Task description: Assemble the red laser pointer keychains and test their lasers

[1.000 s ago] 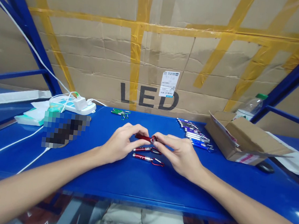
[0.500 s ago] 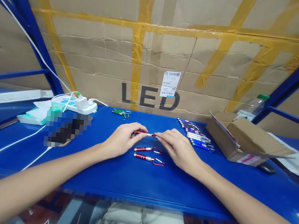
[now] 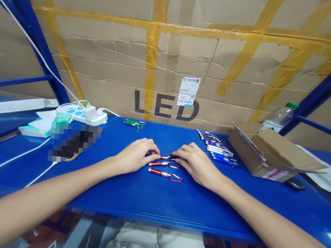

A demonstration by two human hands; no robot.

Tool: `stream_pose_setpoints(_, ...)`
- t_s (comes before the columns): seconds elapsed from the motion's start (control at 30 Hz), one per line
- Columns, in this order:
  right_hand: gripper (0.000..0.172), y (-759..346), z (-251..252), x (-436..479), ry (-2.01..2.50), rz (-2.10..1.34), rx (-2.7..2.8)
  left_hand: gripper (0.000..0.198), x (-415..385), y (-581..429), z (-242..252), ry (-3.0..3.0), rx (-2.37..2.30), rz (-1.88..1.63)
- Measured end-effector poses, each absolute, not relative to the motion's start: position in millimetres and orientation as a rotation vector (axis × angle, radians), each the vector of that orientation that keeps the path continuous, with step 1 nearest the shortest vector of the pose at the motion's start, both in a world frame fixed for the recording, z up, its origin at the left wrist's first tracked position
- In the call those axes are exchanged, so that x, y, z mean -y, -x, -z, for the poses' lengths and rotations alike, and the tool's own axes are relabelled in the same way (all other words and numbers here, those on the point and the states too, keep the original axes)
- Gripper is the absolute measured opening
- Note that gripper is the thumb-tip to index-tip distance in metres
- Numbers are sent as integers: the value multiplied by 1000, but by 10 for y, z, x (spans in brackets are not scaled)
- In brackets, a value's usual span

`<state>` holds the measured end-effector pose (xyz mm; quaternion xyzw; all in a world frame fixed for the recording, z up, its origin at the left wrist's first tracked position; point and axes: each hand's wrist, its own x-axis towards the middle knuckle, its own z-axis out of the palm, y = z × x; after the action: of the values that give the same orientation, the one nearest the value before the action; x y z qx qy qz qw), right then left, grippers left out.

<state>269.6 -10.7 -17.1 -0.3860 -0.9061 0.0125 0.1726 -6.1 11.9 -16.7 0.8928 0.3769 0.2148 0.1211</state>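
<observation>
My left hand (image 3: 139,154) pinches the left end of a red keychain flashlight (image 3: 165,157), its thumb and fingertips closed. At the other end, the fingers of my right hand (image 3: 194,161) are closed near its carabiner clip, hiding part of it. Just below lie two more red flashlights of the same kind, one in the middle (image 3: 158,163) and one nearest me (image 3: 159,172), roughly parallel, their clips pointing right. The held flashlight is at or just above the blue tabletop (image 3: 133,200); I cannot tell which.
Green keychain flashlights (image 3: 130,122) lie at the back. Several blue, purple, silver and black ones (image 3: 215,148) form a column at right, beside an open cardboard box (image 3: 271,162). A power strip (image 3: 97,120), white cables and a pixelated dark object (image 3: 75,143) occupy the left. A large carton (image 3: 115,62) stands behind.
Both hands have brought the red flashlight slightly toward me, so it now sits close above the other two red ones. Those two have stayed in place.
</observation>
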Motion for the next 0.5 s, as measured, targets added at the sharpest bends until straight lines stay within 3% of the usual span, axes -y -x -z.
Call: stream_pose_setpoints(0.5, 27, -2595, 46, 303, 830, -185, 2632, 17, -93, 82, 98, -2630, -1012, -661)
